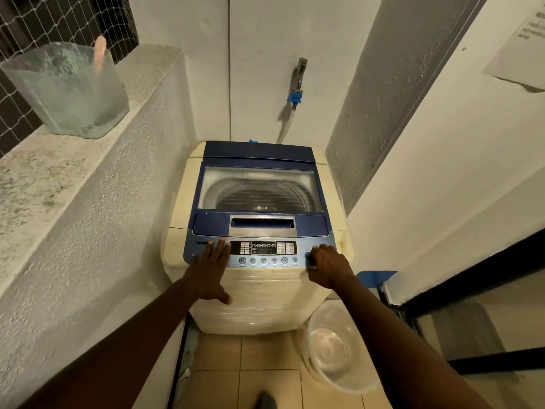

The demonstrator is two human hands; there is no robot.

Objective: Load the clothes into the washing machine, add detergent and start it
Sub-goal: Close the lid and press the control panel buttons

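1 top-loading LG washing machine (259, 231): cream body, blue top, standing in a narrow alcove between a rough plastered ledge wall at left and a white wall at right. Lid (259, 187) shut; through its clear window the ribbed drum shows, contents not discernible. Recessed lid handle (262, 223) sits just in front of the window. Control panel (262, 252) runs along the front edge, with a central display and a row of round buttons below it.

Left hand (211, 270): flat, fingers spread and extended, resting on the left end of the control panel and over the machine's front edge; grips nothing.

Right hand (327, 267): fingers curled loosely inward at the right end of the control panel, fingertips (315, 248) at a round button (307, 255); holds no object.

1 translucent plastic tub (66, 90) on the stone ledge (44, 178) at upper left, well apart from the machine, holding pale powder residue and 1 pinkish handle (100, 53) leaning upright inside.

1 wall tap (300, 72) with blue fitting (295, 97) and hose behind the machine.

1 clear plastic basin (333, 346) tilted on the tiled floor (265, 358), just beside the machine's front right corner.

1 paper notice (519, 45) on the right wall. Wire mesh (44, 19) behind the tub. No clothes discernible outside the machine.
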